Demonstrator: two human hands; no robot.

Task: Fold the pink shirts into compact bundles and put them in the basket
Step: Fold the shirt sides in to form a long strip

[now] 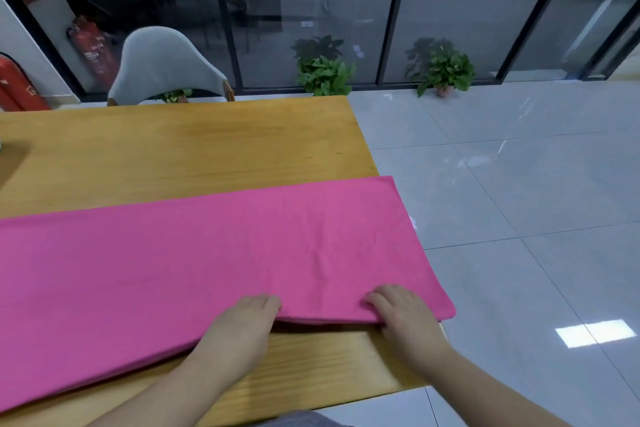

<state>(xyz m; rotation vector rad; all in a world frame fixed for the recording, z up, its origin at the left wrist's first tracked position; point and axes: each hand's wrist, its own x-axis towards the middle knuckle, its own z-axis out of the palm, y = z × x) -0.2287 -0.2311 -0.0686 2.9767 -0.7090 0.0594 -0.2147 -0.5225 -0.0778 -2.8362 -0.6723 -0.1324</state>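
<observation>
A pink shirt [194, 253] lies folded into a long band across the wooden table [173, 146], its right end hanging slightly past the table's right edge. My left hand [247, 317] and my right hand [398, 310] both lie on the shirt's near edge close to its right end, knuckles up, with the fingers curled over the hem. The fingertips are hidden under the cloth edge. No basket is in view.
A grey chair [162, 62] stands behind the table's far edge. Two potted plants [323, 74] [446, 71] sit on the tiled floor by the glass wall. A red fire extinguisher [14, 87] stands at the far left. The table's right edge borders open floor.
</observation>
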